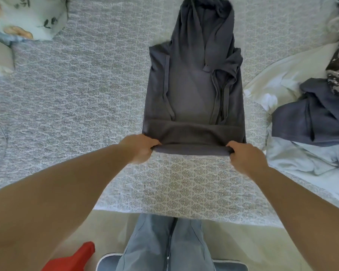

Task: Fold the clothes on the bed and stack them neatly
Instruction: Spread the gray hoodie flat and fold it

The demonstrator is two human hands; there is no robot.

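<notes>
Your left hand and right hand pinch the hoodie hem at its corners, ready to fold it up the bed

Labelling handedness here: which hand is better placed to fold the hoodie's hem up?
Neither alone. Left hand and right hand each grip one corner of the dark grey cotton hoodie at its bottom hem, level with each other, so both lift together.
</notes>
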